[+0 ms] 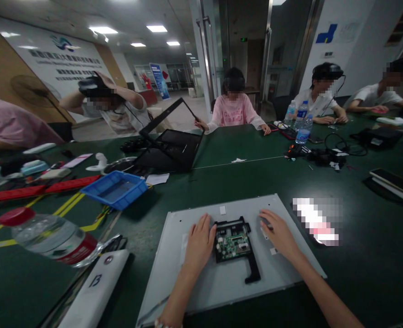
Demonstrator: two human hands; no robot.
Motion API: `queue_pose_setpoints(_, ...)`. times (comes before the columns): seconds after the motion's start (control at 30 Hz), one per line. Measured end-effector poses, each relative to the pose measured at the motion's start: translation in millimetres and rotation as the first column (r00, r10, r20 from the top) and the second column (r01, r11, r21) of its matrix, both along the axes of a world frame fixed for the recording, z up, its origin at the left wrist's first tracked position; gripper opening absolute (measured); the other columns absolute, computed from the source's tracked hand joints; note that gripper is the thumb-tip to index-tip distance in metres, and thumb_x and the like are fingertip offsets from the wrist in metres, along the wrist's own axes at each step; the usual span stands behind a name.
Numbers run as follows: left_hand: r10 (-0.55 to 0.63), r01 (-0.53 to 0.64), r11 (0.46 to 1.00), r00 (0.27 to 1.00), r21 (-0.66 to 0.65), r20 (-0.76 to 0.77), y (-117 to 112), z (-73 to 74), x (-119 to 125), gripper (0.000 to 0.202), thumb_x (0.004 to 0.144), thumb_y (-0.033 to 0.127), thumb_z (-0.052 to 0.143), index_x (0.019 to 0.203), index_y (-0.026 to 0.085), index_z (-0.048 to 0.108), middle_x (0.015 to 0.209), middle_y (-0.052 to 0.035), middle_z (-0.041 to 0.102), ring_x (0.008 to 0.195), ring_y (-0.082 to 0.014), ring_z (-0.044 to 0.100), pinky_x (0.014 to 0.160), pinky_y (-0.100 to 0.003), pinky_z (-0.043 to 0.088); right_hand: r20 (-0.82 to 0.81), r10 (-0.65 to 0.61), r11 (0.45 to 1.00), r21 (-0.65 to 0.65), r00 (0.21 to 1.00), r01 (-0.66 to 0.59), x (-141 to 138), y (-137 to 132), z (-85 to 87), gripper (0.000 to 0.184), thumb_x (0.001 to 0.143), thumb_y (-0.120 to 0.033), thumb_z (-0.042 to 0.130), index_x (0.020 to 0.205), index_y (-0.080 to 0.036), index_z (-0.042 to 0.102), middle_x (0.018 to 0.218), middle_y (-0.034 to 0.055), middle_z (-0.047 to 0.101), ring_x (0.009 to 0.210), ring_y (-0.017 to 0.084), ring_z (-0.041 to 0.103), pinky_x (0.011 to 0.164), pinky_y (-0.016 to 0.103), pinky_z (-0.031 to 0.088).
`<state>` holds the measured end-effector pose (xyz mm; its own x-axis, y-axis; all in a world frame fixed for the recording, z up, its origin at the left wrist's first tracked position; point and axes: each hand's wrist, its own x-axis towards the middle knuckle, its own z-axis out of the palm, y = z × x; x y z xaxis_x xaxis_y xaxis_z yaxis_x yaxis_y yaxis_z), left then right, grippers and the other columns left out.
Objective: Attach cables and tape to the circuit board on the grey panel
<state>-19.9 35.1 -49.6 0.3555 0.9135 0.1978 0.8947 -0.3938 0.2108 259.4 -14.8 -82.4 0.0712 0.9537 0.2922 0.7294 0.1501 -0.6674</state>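
— What's on the green bench (229, 177)?
— A grey panel (208, 291), lying flat near its front edge; a circuit board (234, 243) sits at the panel's middle.
— And the hands?
— The left hand (199, 241) touches the circuit board's left side, the right hand (278, 232) lies just right; both grips released.

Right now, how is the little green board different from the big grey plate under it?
The circuit board is small, green and studded with parts; the grey panel is wide and plain. The board sits on top; the panel lies on the table. Both lie flat.
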Motion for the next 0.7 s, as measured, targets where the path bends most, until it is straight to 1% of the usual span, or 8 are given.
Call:
queue_pose_setpoints(0.1,-0.003,0.003,1.0,1.0,0.005,-0.001,-1.2,0.1,0.5,0.044,0.096,0.038,0.026,0.132,0.017,0.04,0.14,-0.0106,0.041,0.132,-0.0216,0.033,0.107,-0.043,0.027,0.025,0.0,1.0,0.004,1.0,0.0,-0.9,0.2,2.6,0.034,0.089,-0.033,0.041,0.115,-0.021,0.059,0.127,0.01,0.055,0.118,0.025,0.049,0.101,0.044,0.038)
queue_pose_setpoints(0.23,-0.009,0.009,1.0,1.0,0.017,0.003,-1.1,-0.6,0.4,0.044,0.096,0.039,0.027,0.132,0.017,0.039,0.14,-0.0109,0.041,0.132,-0.0216,0.034,0.107,-0.043,0.027,0.067,0.008,1.0,0.005,0.998,-0.008,-1.7,0.4,4.1,0.034,0.088,-0.031,0.042,0.115,-0.022,0.06,0.125,0.0097,0.056,0.118,0.026,0.049,0.1,0.045,0.038)
queue_pose_setpoints(0.53,-0.003,0.003,1.0,1.0,0.005,0.0,-0.1,3.5,5.3,0.042,0.096,0.038,0.03,0.131,0.017,0.039,0.139,-0.012,0.042,0.13,-0.0224,0.036,0.105,-0.042,0.029,0.093,0.004,1.0,0.003,0.996,-0.005,0.8,0.9,2.8,0.035,0.089,-0.032,0.041,0.118,-0.022,0.058,0.127,0.0091,0.055,0.119,0.024,0.048,0.1,0.043,0.037)
queue_pose_setpoints(0.7,-0.002,0.002,1.0,1.0,0.011,-0.003,0.3,2.0,5.4,0.043,0.096,0.038,0.031,0.131,0.015,0.039,0.139,-0.0128,0.042,0.13,-0.0231,0.037,0.105,-0.042,0.029,0.112,0.0,1.0,0.001,0.994,-0.001,0.2,0.7,3.0,0.034,0.089,-0.032,0.042,0.118,-0.023,0.058,0.127,0.0084,0.055,0.119,0.024,0.048,0.1,0.042,0.036)
